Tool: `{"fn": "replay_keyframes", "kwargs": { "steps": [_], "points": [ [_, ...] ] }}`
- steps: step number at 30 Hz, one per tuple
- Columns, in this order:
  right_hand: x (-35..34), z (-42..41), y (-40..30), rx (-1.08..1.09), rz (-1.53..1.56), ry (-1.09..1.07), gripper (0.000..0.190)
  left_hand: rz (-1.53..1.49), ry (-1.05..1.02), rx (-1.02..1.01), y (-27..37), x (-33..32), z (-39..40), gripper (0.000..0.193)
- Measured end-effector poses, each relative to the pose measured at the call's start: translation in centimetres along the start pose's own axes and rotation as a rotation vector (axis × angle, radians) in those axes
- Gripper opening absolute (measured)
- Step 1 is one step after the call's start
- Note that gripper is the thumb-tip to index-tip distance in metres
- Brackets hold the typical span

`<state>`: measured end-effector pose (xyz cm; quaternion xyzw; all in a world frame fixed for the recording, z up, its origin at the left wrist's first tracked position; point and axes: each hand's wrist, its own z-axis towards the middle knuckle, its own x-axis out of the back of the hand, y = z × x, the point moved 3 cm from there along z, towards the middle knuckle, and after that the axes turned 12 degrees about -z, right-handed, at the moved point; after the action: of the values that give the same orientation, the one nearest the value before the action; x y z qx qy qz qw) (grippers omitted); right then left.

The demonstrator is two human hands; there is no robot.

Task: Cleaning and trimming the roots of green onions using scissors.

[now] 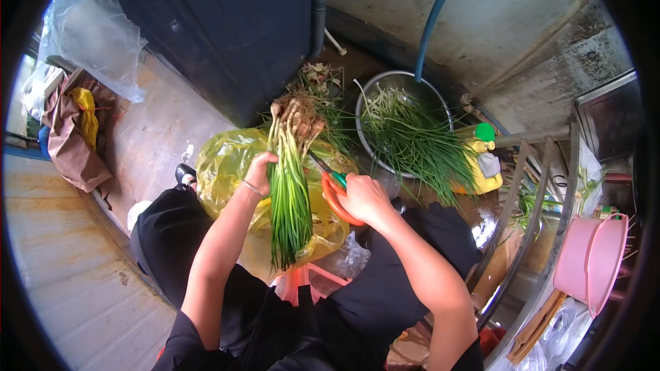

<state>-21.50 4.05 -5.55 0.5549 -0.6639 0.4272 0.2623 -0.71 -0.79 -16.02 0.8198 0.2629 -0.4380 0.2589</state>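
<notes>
My left hand (262, 173) grips a bunch of spring onions (291, 190), whose roots and pale bulbs point away from me and whose green leaves hang towards my lap. In my right hand (359, 197) is a pair of scissors (340, 208) with orange and green handles. Their blades lie beside the stalks, just below the bulbs; whether they touch is hard to tell. Under the bunch spreads a yellow plastic bag (221, 165). More long green stalks (412, 134) fill a metal basin (359, 122) to the right, some hanging over its rim.
Trimmings (322, 80) lie on the floor beyond the bunch. A blue hose (438, 5) runs down into the basin. Beside it stands a yellow bottle (484, 172). At the right are a metal rack (541, 190) and a pink bucket (582, 257). A dark panel (221, 26) rises ahead.
</notes>
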Motion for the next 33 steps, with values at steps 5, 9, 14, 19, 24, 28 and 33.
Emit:
{"fn": "replay_keyframes", "kwargs": {
  "steps": [5,9,14,19,24,28,33],
  "points": [
    [-0.2,0.8,2.1,-0.069,-0.019,-0.007,0.056,-0.029,-0.38,0.005,0.9,0.4,-0.5,0.07],
    [-0.6,1.1,3.8,-0.192,0.893,-0.189,0.049,0.047,-0.369,-0.041,2.5,1.9,-1.0,0.067],
    [1.6,1.6,4.3,-0.099,1.141,-0.048,0.042,0.09,-0.284,-0.111,3.2,1.6,-1.7,0.07],
    [4.6,3.8,4.4,-0.012,1.047,0.02,0.034,0.108,-0.272,-0.15,2.8,0.4,-1.8,0.075],
    [6.0,5.9,2.4,0.102,1.047,0.0,0.03,0.058,-0.352,-0.168,2.1,-2.0,-1.7,0.072],
    [4.2,8.4,1.4,0.186,1.08,0.045,0.029,0.016,-0.351,-0.148,1.6,-3.0,-0.7,0.068],
    [3.1,9.9,0.6,0.159,1.106,0.088,0.024,-0.017,-0.283,-0.183,1.3,-3.5,0.2,0.064]
  ]
}}
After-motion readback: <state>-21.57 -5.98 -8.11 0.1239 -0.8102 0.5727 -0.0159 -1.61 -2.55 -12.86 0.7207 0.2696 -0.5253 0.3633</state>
